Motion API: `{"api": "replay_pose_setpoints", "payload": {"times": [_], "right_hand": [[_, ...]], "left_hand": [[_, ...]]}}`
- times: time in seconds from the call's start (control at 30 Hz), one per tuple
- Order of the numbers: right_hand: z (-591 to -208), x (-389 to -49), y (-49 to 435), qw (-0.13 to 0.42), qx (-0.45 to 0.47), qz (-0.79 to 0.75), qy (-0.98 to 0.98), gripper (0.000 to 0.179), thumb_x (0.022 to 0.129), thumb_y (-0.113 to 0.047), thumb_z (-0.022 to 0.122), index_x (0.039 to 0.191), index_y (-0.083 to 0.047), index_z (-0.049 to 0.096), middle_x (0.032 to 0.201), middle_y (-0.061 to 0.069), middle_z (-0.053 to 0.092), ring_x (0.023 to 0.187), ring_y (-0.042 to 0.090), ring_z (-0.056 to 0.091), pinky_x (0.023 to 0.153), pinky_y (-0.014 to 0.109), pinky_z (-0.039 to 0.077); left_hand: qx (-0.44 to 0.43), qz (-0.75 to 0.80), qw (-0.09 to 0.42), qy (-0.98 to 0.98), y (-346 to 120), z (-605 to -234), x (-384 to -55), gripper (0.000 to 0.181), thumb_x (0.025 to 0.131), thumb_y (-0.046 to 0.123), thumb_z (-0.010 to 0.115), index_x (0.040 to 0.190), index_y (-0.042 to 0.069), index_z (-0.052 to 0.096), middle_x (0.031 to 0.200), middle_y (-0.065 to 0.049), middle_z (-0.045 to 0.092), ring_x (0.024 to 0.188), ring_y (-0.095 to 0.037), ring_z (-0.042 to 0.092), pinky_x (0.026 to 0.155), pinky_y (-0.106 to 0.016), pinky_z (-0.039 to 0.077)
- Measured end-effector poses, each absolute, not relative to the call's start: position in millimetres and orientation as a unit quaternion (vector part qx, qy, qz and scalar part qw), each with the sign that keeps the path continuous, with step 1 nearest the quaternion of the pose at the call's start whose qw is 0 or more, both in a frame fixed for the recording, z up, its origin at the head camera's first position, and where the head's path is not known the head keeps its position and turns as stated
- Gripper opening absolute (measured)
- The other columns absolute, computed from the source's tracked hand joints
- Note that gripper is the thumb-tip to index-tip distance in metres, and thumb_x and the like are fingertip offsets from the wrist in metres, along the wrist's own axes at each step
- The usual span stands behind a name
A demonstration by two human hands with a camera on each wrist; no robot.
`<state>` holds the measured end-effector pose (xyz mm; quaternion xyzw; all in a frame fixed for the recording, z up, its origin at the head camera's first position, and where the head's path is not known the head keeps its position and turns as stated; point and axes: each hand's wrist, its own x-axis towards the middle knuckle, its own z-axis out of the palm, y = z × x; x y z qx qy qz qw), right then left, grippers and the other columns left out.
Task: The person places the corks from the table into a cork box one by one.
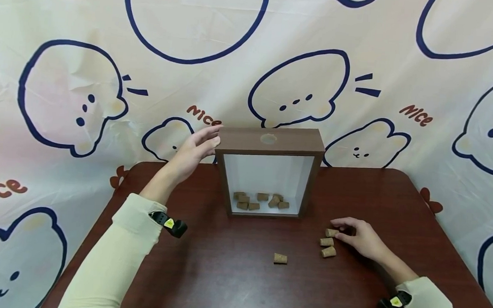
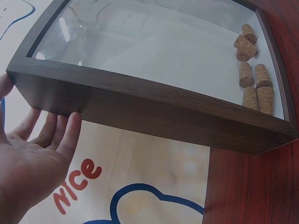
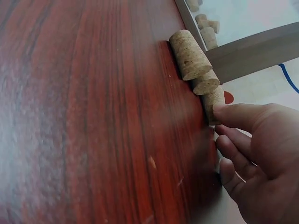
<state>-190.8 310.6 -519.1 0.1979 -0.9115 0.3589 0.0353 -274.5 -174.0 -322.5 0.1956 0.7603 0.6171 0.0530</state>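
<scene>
A brown-framed box [image 1: 271, 141] with a clear front and a round hole [image 1: 268, 139] in its top stands upright on the table. Several corks [image 2: 265, 99] lie on its floor. My left hand [image 1: 189, 155] touches the box's upper left side, fingers fairly straight along the side panel. At the right, my right hand [image 1: 362, 239] pinches the farthest cork [image 1: 331, 232] of a short row, with the thumb [image 3: 233, 115] on its end. Two more corks, a middle one [image 1: 327, 242] and a nearer one [image 1: 328, 252], lie beside it.
A single cork [image 1: 280, 259] lies apart on the dark red wooden table [image 1: 222, 275], in front of the box. Behind the table hangs a pale cloth [image 1: 216, 91] printed with cartoon animals.
</scene>
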Motion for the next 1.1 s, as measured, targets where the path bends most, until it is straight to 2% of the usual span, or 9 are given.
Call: {"api": "replay_pose_setpoints", "payload": {"times": [0.3,0.73,0.97,1.1], "right_hand": [[-515.2,-187.6,305.0,0.048,0.218,0.33,-0.917,0.024,0.09,-0.005,0.077,0.111,-0.015,0.077,0.104,-0.008,0.07,0.095,0.01,0.065,0.081,0.033,0.055],[-488.1,-186.5,322.4,0.068,0.194,0.329,-0.922,0.022,0.093,-0.007,0.074,0.112,-0.018,0.077,0.106,-0.006,0.072,0.098,0.011,0.065,0.083,0.03,0.054],[-455.2,-183.4,332.5,0.08,0.178,0.334,-0.922,0.02,0.096,-0.008,0.071,0.115,-0.012,0.076,0.108,0.005,0.074,0.087,0.006,0.063,0.071,0.023,0.053],[-435.6,-181.9,337.2,0.086,0.173,0.338,-0.921,0.02,0.097,-0.009,0.07,0.116,-0.01,0.075,0.107,0.009,0.074,0.078,0.009,0.061,0.062,0.026,0.052]], "left_hand": [[0.196,0.619,0.056,0.759,-172.9,-321.9,-274.7,0.058,0.107,0.031,0.052,0.158,0.011,0.036,0.161,-0.009,0.034,0.146,-0.026,0.036,0.117,-0.048,0.033],[0.201,0.622,0.056,0.755,-173.0,-322.4,-274.4,0.058,0.107,0.029,0.051,0.159,0.009,0.034,0.161,-0.01,0.034,0.145,-0.026,0.035,0.117,-0.048,0.034],[0.202,0.619,0.055,0.757,-173.9,-322.0,-273.9,0.058,0.107,0.029,0.051,0.159,0.009,0.034,0.161,-0.01,0.034,0.146,-0.026,0.035,0.117,-0.049,0.033],[0.201,0.619,0.055,0.757,-174.7,-322.6,-274.1,0.057,0.107,0.029,0.051,0.159,0.01,0.034,0.161,-0.009,0.034,0.146,-0.026,0.035,0.117,-0.048,0.033]]}}
